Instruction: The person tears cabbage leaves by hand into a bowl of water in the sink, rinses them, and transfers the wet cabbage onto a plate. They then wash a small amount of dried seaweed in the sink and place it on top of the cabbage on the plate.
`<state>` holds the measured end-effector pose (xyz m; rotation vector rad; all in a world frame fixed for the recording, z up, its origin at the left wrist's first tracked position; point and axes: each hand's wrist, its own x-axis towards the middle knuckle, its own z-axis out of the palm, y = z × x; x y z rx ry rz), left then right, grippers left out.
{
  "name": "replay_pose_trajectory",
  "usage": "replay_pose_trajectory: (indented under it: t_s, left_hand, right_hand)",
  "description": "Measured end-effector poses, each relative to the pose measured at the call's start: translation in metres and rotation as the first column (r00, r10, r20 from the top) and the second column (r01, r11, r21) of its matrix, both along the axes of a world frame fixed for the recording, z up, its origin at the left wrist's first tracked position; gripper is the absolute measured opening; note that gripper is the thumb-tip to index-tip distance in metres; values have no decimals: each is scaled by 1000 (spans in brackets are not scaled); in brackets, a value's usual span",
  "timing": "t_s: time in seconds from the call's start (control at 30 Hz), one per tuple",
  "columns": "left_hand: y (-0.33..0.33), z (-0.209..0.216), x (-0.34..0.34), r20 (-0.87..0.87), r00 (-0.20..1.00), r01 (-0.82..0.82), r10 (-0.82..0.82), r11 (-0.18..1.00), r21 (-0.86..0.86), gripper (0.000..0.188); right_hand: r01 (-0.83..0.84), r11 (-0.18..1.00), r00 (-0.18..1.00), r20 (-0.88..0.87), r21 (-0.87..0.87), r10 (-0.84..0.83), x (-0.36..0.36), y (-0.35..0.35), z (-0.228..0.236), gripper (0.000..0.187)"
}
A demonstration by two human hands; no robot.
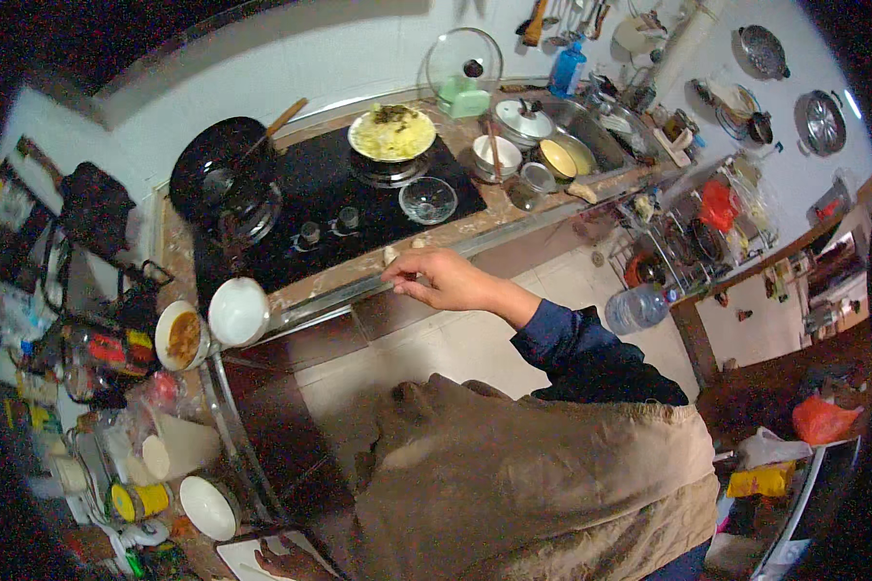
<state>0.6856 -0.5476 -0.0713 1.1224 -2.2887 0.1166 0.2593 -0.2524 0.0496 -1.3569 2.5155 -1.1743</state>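
My right hand (446, 279) hovers at the front edge of the counter by the black stove top (295, 198). Its fingers curve loosely, with the thumb a little below them, and nothing shows in it. Small pale pieces (391, 256) lie on the counter edge beside its fingertips. Down at the lower left rim, my left hand (289, 562) rests in shadow over a white board (237, 554); its fingers look spread, though part of it is cut off. A white bowl (210, 507) stands beside that board. Behind the stove's front, a clear glass bowl (429, 200) sits nearest my right hand.
A plate of shredded yellow food (392, 133) stands on the right burner, a black wok (218, 174) on the left. A bowl of brown sauce (180, 336) and a white bowl (238, 312) stand at the corner. Rightward are a lidded pot (524, 123) and the sink (591, 136).
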Motion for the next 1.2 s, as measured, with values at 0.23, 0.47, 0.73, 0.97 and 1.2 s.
replay_pose_trajectory:
  t_s: [0.23, 0.47, 0.73, 0.97, 1.2]
  left_hand:
    - [-22, -57, -27, -204, 938, 300, -279, 950, 80, 56]
    - [-29, -61, -63, 239, 971, 34, -29, 999, -16, 56]
    - [15, 2, -101, -179, 949, 300, -260, 920, 252, 51]
    - [44, -3, -84, -69, 952, 306, -298, 928, 212, 49]
    - [110, 27, -106, -86, 962, 271, -257, 934, 235, 44]
  right_hand:
    - [96, 993, 985, 137, 65, -104, -30, 55, -14, 19]
    - [209, 973, 967, 127, 100, -221, -16, 103, -12, 19]
    - [254, 959, 952, 141, 128, -271, 33, 142, -23, 21]
    - [206, 941, 944, 200, 270, -264, 40, 166, -25, 20]
    - [224, 960, 939, 225, 170, -259, -24, 218, -40, 18]
